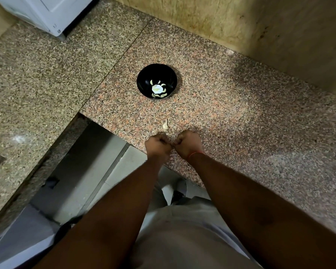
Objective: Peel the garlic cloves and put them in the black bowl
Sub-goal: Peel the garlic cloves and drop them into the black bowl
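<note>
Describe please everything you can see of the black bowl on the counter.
The black bowl is round, glossy and looks ceramic or plastic. It stands upright on the speckled granite counter, far from both hands, and nothing touches it from outside. Inside lie several pale peeled garlic cloves around a white patch at the bottom; whether that patch is skin or glare, I cannot tell.

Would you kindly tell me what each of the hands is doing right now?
Left hand: fingers curled, pinching something too small to identify.
Right hand: fingers curled, meeting the left; what it holds cannot be told.
</note>
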The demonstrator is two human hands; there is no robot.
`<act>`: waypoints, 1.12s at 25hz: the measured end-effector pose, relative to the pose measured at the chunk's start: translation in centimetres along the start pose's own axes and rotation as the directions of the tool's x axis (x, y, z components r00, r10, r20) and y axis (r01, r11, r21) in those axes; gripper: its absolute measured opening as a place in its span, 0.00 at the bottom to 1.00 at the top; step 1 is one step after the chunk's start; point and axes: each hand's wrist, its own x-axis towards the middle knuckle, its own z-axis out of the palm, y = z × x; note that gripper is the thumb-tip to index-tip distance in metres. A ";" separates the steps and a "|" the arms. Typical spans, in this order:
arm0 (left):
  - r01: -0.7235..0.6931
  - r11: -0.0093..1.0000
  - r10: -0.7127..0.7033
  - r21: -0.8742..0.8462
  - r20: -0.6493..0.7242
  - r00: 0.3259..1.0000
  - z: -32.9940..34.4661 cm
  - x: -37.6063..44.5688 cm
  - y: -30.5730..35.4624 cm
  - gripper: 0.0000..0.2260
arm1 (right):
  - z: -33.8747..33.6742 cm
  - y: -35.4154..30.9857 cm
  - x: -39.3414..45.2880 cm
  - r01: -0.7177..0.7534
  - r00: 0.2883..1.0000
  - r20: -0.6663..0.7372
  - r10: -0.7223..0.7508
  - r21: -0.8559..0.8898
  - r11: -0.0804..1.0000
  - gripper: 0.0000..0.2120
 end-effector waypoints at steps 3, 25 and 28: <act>-0.077 0.992 0.077 0.098 0.003 0.997 0.1 -0.4 0.0 0.11 | 0.2 0.0 0.0 -0.011 1.000 0.008 0.011 -0.016 1.000 0.16; -0.149 0.984 0.171 -0.094 0.308 0.936 -2.6 -1.6 0.8 0.05 | -1.8 2.5 0.5 -0.154 0.981 0.185 0.061 0.543 0.825 0.04; -0.193 0.970 0.230 -0.148 0.302 0.925 -2.5 -2.0 1.6 0.02 | -2.8 2.9 0.7 -0.220 0.961 0.270 0.064 0.600 0.769 0.04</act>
